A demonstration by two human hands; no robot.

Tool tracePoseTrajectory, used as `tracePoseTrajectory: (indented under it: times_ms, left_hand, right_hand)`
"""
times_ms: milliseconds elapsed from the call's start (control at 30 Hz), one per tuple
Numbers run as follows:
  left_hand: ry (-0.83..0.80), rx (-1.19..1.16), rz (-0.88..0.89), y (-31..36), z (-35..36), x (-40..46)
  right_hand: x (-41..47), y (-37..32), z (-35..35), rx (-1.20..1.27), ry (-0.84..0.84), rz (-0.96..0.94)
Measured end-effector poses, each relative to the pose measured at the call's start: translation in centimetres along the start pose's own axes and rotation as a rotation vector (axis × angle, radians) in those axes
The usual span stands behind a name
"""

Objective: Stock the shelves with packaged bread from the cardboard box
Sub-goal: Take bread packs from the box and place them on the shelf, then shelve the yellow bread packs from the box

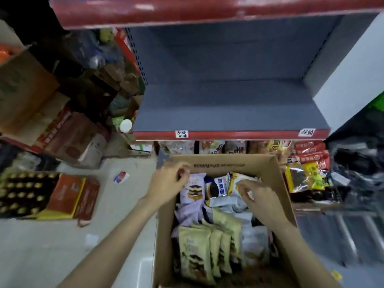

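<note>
An open cardboard box (278, 183) stands below me, filled with several bread packets. A lilac packet (192, 191) lies at its far left, a white and blue one (218, 187) beside it, and beige packets (199, 250) stand near me. My left hand (168, 185) hovers over the box's far left corner, fingers loosely curled, holding nothing. My right hand (256, 196) hangs over the white packets with fingers loosely curled and holds nothing. Above the box, the grey shelf (224, 107) with a red front edge carries no goods.
The shelf under the grey one holds snack packets (307, 156). Stacked cartons (68, 138) and a crate of bottles (22, 192) stand on the floor at left. Dark plastic bags (357, 163) lie at right. A white panel (353, 80) bounds the shelf's right side.
</note>
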State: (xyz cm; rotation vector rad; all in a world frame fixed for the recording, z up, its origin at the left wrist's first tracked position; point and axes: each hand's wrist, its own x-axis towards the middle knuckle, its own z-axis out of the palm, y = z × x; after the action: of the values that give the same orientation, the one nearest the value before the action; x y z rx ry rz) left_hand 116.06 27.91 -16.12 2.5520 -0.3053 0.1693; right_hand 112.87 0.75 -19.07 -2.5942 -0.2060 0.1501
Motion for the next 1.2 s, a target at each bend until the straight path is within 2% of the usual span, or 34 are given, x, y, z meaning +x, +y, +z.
tracePoseTrajectory:
  times_ms: [100,233,367,467,567,667,767,867,933,1033,1100,1200]
  left_hand:
    - [-0.366,-0.029,-0.295,-3.7,5.2,-3.4]
    - [-0.521,-0.084,-0.481,-6.2,10.3,-6.7]
    - [-0.735,-0.015,-0.471,-7.2,13.9,-8.8]
    - [-0.91,0.105,-0.359,-7.4,15.8,-10.2]
    - [-1.064,0.23,-0.251,-7.2,17.6,-11.7]
    - [-1.06,0.337,-0.176,-7.6,19.2,-12.7]
    - [-0.929,0.316,-0.158,-8.1,20.1,-13.3]
    - [-0.866,0.339,-0.229,-8.0,20.0,-13.6]
    - [-0.887,0.403,-0.281,-8.0,19.7,-13.8]
    - [-0.984,0.483,-0.21,-8.7,19.5,-14.0]
    - [-1.028,0.517,-0.134,-8.9,19.1,-13.9]
    - [-1.082,0.461,-0.113,-8.4,18.7,-13.9]
  right_hand:
    - [-1.7,3.9,5.1,0.038,-0.194,0.105]
    - [-3.1,7.2,10.4,0.036,-0.318,0.201]
    - [-4.2,8.7,14.4,-0.008,-0.407,0.283]
    - [-5.6,8.8,16.7,-0.024,-0.452,0.315]
    - [-6.6,8.5,18.3,-0.189,-0.533,0.303]
    - [-6.5,7.9,19.6,-0.316,-0.461,0.177]
    - [-5.9,7.0,21.1,-0.353,-0.344,0.034]
    - [-5.5,5.8,21.8,-0.365,-0.342,0.079]
    - [-5.5,5.1,21.8,-0.359,-0.352,0.101]
    - [-5.8,4.8,22.4,-0.225,-0.338,0.078]
    - [-6.2,4.4,22.2,-0.097,-0.363,0.14]
    - [-6.8,3.7,21.6,-0.015,-0.344,0.265]
